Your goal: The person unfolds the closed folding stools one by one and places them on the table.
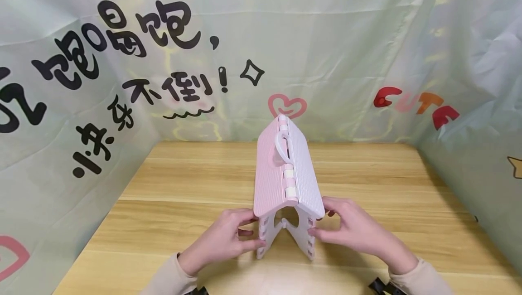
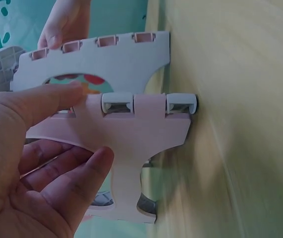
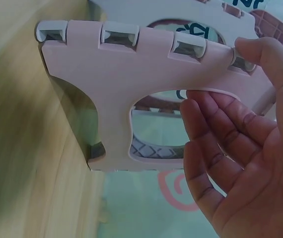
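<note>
A pink and white folding step stool (image 1: 272, 168) stands half-folded on the wooden table, its top bent into a roof-like ridge. A white loop handle (image 1: 282, 147) sticks up along that ridge. Beneath, the near end panels fold inward in a V. My left hand (image 1: 228, 237) pinches the left side panel, thumb at the hinged front edge. In the left wrist view, fingers reach toward the oval cutout of the pink leg panel (image 2: 126, 134). My right hand (image 1: 355, 227) grips the opposite side panel (image 3: 114, 89), thumb on its hinge edge and some fingertips at the cutout.
The wooden table (image 1: 183, 181) runs back to a pale printed curtain (image 1: 326, 50) that hangs behind and along both sides. Black lettering, a heart and the word CUTE show on it. Black straps (image 1: 385, 287) sit at the wrists.
</note>
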A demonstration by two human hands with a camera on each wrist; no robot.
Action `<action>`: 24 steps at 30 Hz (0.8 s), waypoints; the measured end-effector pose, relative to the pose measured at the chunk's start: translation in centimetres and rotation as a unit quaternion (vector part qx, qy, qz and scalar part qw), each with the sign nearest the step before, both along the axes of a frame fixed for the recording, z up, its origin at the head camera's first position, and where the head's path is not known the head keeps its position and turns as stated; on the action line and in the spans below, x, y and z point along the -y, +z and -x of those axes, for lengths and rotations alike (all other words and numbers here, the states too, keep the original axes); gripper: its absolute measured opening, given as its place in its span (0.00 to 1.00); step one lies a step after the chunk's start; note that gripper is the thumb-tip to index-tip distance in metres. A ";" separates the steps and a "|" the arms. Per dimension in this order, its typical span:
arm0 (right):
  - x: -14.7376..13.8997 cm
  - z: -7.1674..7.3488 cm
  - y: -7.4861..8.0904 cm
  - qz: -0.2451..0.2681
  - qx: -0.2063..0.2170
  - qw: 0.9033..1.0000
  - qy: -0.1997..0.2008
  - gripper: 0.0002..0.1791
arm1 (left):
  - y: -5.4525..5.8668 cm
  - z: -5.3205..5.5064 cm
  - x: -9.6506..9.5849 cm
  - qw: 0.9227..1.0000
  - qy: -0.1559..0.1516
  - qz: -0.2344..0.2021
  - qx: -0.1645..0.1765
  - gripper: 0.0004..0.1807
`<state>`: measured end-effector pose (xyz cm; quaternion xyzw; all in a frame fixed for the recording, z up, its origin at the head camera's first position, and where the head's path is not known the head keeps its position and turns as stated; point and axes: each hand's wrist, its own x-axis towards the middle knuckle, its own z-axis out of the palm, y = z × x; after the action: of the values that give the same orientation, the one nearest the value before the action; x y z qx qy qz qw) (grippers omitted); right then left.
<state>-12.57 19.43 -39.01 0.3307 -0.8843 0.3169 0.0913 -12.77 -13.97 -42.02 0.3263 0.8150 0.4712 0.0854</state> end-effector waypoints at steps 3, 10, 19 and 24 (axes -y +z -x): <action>-0.4 0.0 0.0 0.003 -0.003 1.000 0.007 0.15 | 0.1 0.0 0.4 1.000 -0.005 -0.003 -0.005 0.23; -0.8 0.2 0.0 -0.001 -0.011 1.000 0.014 0.15 | 0.3 0.1 1.1 1.000 -0.013 -0.003 -0.015 0.24; -1.0 0.2 0.0 -0.001 -0.018 1.000 0.015 0.17 | 0.0 0.3 1.5 0.999 -0.018 -0.003 -0.027 0.25; -0.8 0.0 0.2 -0.015 0.005 1.000 0.023 0.15 | 0.0 0.2 1.5 0.999 -0.010 0.008 -0.032 0.25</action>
<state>-12.60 20.25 -38.82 0.3502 -0.8817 0.3074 0.0746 -12.94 -15.52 -42.05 0.3489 0.8176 0.4532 0.0664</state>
